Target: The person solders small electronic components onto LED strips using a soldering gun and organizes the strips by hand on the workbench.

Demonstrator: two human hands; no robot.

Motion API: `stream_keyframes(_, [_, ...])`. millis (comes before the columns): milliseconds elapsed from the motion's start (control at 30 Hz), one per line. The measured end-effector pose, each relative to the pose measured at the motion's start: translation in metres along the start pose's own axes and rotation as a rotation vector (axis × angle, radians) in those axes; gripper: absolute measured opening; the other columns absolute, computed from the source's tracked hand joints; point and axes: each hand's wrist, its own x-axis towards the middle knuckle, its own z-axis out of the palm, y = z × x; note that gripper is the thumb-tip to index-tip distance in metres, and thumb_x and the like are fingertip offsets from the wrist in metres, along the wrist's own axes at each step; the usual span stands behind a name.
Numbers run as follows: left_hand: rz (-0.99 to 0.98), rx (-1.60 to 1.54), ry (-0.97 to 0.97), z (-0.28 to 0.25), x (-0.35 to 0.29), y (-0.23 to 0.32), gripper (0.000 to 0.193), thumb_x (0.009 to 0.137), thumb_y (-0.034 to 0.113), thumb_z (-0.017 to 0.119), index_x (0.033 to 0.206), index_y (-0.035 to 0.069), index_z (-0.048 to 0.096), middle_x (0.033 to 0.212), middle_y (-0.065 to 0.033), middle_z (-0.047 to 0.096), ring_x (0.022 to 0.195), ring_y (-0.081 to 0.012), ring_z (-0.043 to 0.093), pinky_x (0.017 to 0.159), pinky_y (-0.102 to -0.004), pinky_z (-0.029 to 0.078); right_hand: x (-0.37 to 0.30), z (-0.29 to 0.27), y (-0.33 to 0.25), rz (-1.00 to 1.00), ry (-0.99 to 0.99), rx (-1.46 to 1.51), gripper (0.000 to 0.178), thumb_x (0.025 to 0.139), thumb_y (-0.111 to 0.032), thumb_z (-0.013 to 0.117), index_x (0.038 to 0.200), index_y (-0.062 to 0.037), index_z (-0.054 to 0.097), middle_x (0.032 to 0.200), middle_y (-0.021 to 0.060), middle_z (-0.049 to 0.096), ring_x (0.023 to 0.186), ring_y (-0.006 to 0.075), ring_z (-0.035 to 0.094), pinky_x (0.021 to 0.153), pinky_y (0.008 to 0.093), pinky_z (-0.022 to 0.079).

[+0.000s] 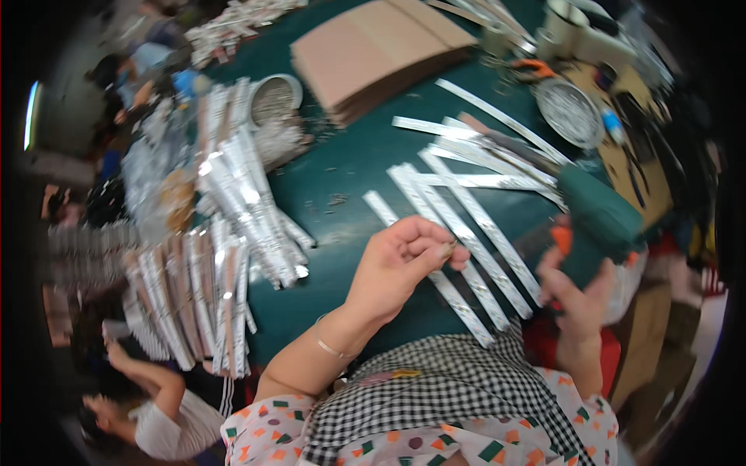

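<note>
My left hand (404, 264) is over the strips in the middle of the green table, thumb and fingertips pinched together. Something tiny may be between them, too small to name. Silver-white flat strips (465, 242) lie side by side beneath and beyond it, pointing toward me. My right hand (579, 303) is at the right, thumb and fingers apart, somewhat blurred. Just beyond it stands a dark green block-shaped object (598, 206) with an orange part (561, 237). Whether the right fingers touch that object I cannot tell.
Bundled silver strips (245, 206) cover the left side, near a tub of small metal pieces (276, 101). A stack of brown cardboard sheets (381, 50) lies at the back. A bowl of small pieces (569, 113) and orange-handled pliers (532, 70) are back right. Another person (167, 412) is at lower left.
</note>
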Motion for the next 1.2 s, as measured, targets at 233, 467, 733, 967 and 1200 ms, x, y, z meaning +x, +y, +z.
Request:
stream_keyframes(233, [-0.050, -0.143, -0.111, 0.025, -0.004, -0.026, 0.014, 0.088, 0.002, 0.067, 0.101, -0.004, 0.063, 0.094, -0.0082, 0.068, 0.087, -0.0122, 0.065, 0.080, -0.0245, 0.052, -0.005, 0.026, 0.005, 0.035, -0.072, -0.077, 0.031, 0.080, 0.005, 0.068, 0.110, 0.0030, 0.060, 0.092, 0.0062, 0.069, 0.077, 0.0059, 0.061, 0.068, 0.0198, 0.049])
stream_keyframes(467, [0.050, -0.034, -0.066, 0.038, -0.011, -0.034, 0.015, 0.087, -0.002, 0.067, 0.102, -0.005, 0.064, 0.094, -0.0092, 0.068, 0.088, -0.0115, 0.064, 0.080, -0.0240, 0.052, -0.011, 0.019, 0.020, -0.066, -0.168, -0.147, 0.048, 0.082, 0.008, 0.064, 0.128, 0.0036, 0.049, 0.095, 0.0109, 0.066, 0.078, 0.0098, 0.063, 0.065, 0.0212, 0.052])
stream_keyframes(733, [0.293, 0.292, -0.048, 0.036, -0.014, -0.033, 0.009, 0.080, -0.006, 0.069, 0.088, -0.003, 0.067, 0.089, -0.0099, 0.070, 0.082, -0.0141, 0.066, 0.075, -0.0244, 0.052, -0.015, 0.022, 0.028, -0.083, -0.137, -0.176, 0.025, 0.079, 0.009, 0.069, 0.101, 0.0031, 0.059, 0.093, 0.0081, 0.068, 0.082, 0.0113, 0.065, 0.070, 0.0215, 0.053])
stream_keyframes(967, [0.754, 1.050, 0.196, 0.003, 0.028, -0.037, 0.013, 0.066, -0.002, 0.072, 0.072, 0.009, 0.068, 0.071, -0.0013, 0.067, 0.067, -0.0161, 0.062, 0.069, -0.0296, 0.045, -0.017, 0.006, 0.022, -0.183, -0.114, -0.317, 0.046, 0.081, 0.008, 0.066, 0.125, 0.0047, 0.050, 0.101, 0.0105, 0.065, 0.084, 0.0135, 0.063, 0.074, 0.0254, 0.051])
stream_keyframes(1200, [0.741, 1.256, 0.196, -0.010, 0.047, -0.046, 0.010, 0.067, 0.003, 0.075, 0.073, 0.010, 0.071, 0.068, 0.0022, 0.063, 0.070, -0.0134, 0.058, 0.077, -0.0308, 0.037, -0.027, -0.008, 0.018, -0.023, -0.015, -0.281, 0.056, 0.077, 0.012, 0.066, 0.130, 0.0072, 0.046, 0.127, 0.0165, 0.055, 0.083, 0.0172, 0.064, 0.063, 0.0242, 0.054])
